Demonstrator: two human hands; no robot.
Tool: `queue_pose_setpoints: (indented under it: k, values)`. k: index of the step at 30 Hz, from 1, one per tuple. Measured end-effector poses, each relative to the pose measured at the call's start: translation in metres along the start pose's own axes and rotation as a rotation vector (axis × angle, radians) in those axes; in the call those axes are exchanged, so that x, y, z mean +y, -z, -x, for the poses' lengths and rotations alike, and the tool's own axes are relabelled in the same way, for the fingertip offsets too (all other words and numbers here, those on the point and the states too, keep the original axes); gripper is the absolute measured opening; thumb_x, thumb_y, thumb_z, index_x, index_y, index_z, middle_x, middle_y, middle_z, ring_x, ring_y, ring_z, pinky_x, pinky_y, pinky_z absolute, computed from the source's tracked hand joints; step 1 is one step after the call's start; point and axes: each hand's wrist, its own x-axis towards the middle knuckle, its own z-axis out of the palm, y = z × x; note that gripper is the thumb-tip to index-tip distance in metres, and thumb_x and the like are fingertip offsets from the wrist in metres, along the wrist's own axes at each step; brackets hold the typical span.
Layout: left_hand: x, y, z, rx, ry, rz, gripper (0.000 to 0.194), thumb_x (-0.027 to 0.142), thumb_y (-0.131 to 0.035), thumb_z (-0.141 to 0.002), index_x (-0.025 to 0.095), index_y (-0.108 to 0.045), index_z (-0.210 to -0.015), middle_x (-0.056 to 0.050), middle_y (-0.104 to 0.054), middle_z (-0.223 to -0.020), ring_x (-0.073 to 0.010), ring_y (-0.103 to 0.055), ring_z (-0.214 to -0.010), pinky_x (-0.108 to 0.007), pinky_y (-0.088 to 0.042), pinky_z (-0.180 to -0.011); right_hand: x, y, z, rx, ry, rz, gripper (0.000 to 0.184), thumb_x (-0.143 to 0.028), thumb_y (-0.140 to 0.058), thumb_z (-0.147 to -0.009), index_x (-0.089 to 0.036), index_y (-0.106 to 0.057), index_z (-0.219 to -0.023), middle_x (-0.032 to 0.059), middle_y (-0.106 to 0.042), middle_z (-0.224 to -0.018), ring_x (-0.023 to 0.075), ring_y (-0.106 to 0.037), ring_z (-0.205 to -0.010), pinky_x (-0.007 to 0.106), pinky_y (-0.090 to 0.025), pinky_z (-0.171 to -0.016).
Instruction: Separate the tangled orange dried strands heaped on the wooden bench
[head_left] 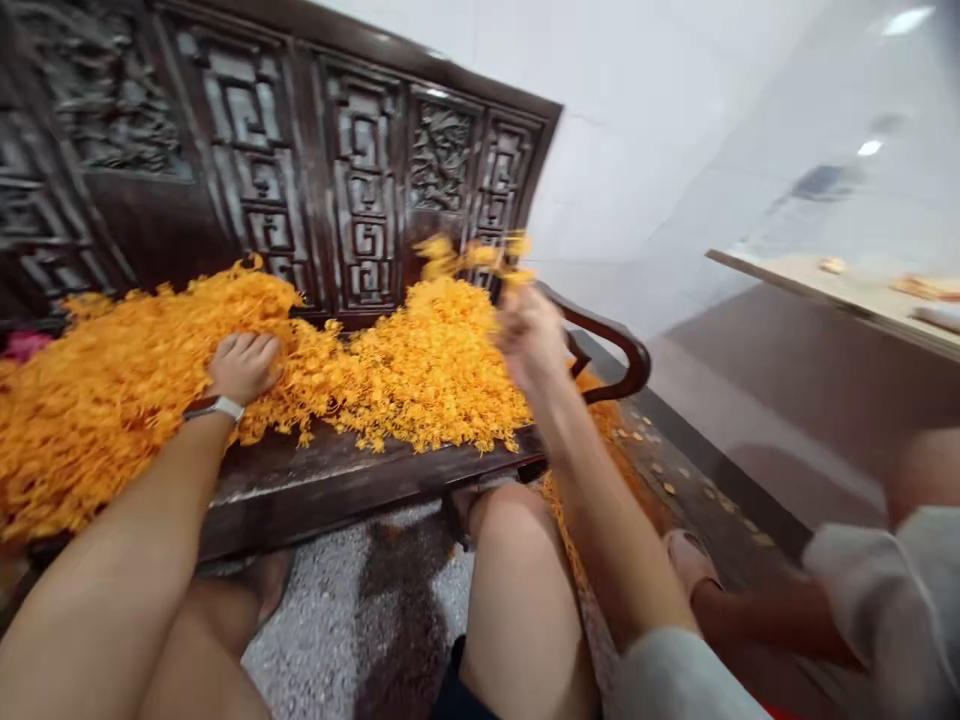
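Note:
A big heap of orange strands [420, 370] covers the seat of a dark carved wooden bench [330, 480]. My left hand [244, 365], with a watch on its wrist, rests on the middle of the heap. Its fingers are curled down into the strands. My right hand [529, 335] is raised over the right end of the heap and smeared by motion. A blurred bunch of orange strands [469, 255] sits just above it. Whether the fingers hold that bunch does not show.
The bench's carved back [360, 200] rises behind the heap and its curved armrest [626, 360] ends it on the right. Orange bits litter the dark floor [675, 470] there. My bare knees are below. Another person's knee and grey clothing [892, 590] are at the right. A pale table [847, 290] stands beyond.

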Motion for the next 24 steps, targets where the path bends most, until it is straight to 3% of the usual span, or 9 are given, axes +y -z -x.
queue_pose_setpoints:
  k: [2, 4, 8, 11, 13, 15, 18, 21, 24]
  values:
    - [0.002, 0.003, -0.005, -0.056, -0.014, -0.074, 0.037, 0.04, -0.053, -0.1, 0.025, -0.059, -0.133, -0.006, -0.07, -0.134, -0.0343, -0.053, -0.127, -0.052, -0.032, -0.116, -0.002, 0.035, 0.001, 0.084, 0.077, -0.055, 0.045, -0.054, -0.073, -0.098, -0.024, -0.047, -0.076, -0.0092, -0.022, -0.062, 0.0105, -0.012, -0.055, 0.023, -0.017, -0.049]
    - [0.01, 0.001, -0.015, -0.07, 0.024, -0.118, 0.04, 0.044, -0.046, -0.105, 0.019, -0.06, -0.133, -0.011, -0.069, -0.129, -0.034, -0.054, -0.123, -0.051, -0.034, -0.114, 0.011, 0.056, 0.007, 0.104, 0.061, -0.108, 0.047, -0.059, -0.079, -0.094, -0.024, -0.051, -0.077, -0.01, -0.02, -0.061, 0.0099, -0.011, -0.054, 0.024, -0.017, -0.048]
    - [0.046, -0.004, -0.051, -0.026, 0.1, -0.034, 0.049, 0.049, -0.05, -0.102, 0.013, -0.063, -0.134, -0.016, -0.07, -0.127, -0.0345, -0.059, -0.121, -0.049, -0.041, -0.107, 0.036, 0.068, 0.021, -0.014, -0.018, -0.13, 0.047, -0.063, -0.082, -0.091, -0.023, -0.059, -0.081, -0.0091, -0.029, -0.059, 0.0089, -0.018, -0.053, 0.024, -0.021, -0.05]
    - [0.09, 0.012, -0.091, 0.041, 0.064, 0.192, 0.042, 0.05, -0.053, -0.101, 0.015, -0.071, -0.117, -0.016, -0.075, -0.115, -0.0313, -0.067, -0.108, -0.043, -0.048, -0.094, 0.034, 0.069, 0.017, -0.051, -0.044, -0.109, 0.048, -0.064, -0.08, -0.092, -0.022, -0.06, -0.081, -0.0075, -0.035, -0.06, 0.009, -0.023, -0.054, 0.024, -0.023, -0.051]
    - [0.126, 0.036, -0.118, 0.111, 0.019, 0.411, 0.042, 0.057, -0.057, -0.1, 0.02, -0.075, -0.1, -0.013, -0.079, -0.105, -0.03, -0.069, -0.102, -0.041, -0.05, -0.09, 0.027, 0.066, 0.008, -0.059, -0.08, -0.109, 0.048, -0.065, -0.077, -0.094, -0.022, -0.06, -0.081, -0.0064, -0.039, -0.061, 0.0092, -0.026, -0.054, 0.024, -0.025, -0.051]
    - [0.164, 0.064, -0.139, 0.145, -0.045, 0.691, 0.047, 0.063, -0.055, -0.102, 0.022, -0.078, -0.101, -0.011, -0.081, -0.105, -0.0267, -0.071, -0.098, -0.038, -0.053, -0.087, 0.02, 0.057, -0.003, -0.07, -0.125, -0.105, 0.05, -0.067, -0.073, -0.097, -0.022, -0.061, -0.082, -0.005, -0.044, -0.063, 0.0093, -0.028, -0.055, 0.025, -0.027, -0.052]
    - [0.21, 0.098, -0.153, 0.075, -0.201, 0.971, 0.047, 0.066, -0.066, -0.097, 0.022, -0.082, -0.106, -0.01, -0.083, -0.107, -0.0238, -0.073, -0.095, -0.036, -0.055, -0.083, 0.016, 0.034, -0.021, -0.091, -0.146, -0.111, 0.05, -0.069, -0.07, -0.098, -0.021, -0.064, -0.085, -0.0021, -0.054, -0.07, 0.009, -0.035, -0.055, 0.025, -0.031, -0.053]
    - [0.226, 0.109, -0.159, 0.034, -0.213, 1.048, 0.042, 0.064, -0.077, -0.091, 0.022, -0.081, -0.09, -0.009, -0.079, -0.086, -0.0205, -0.069, -0.078, -0.035, -0.053, -0.071, 0.02, 0.009, -0.033, -0.091, -0.114, -0.118, 0.046, -0.065, -0.07, -0.099, -0.02, -0.068, -0.089, 0.0014, -0.065, -0.085, 0.0078, -0.044, -0.058, 0.025, -0.037, -0.056]
    - [0.214, 0.106, -0.163, 0.07, -0.175, 1.056, 0.042, 0.062, -0.075, -0.092, 0.022, -0.078, -0.08, -0.007, -0.074, -0.074, -0.0186, -0.065, -0.07, -0.035, -0.051, -0.067, 0.03, -0.004, -0.034, -0.097, -0.118, -0.066, 0.044, -0.061, -0.072, -0.099, -0.019, -0.069, -0.088, 0.0032, -0.069, -0.093, 0.0068, -0.046, -0.06, 0.025, -0.036, -0.057]
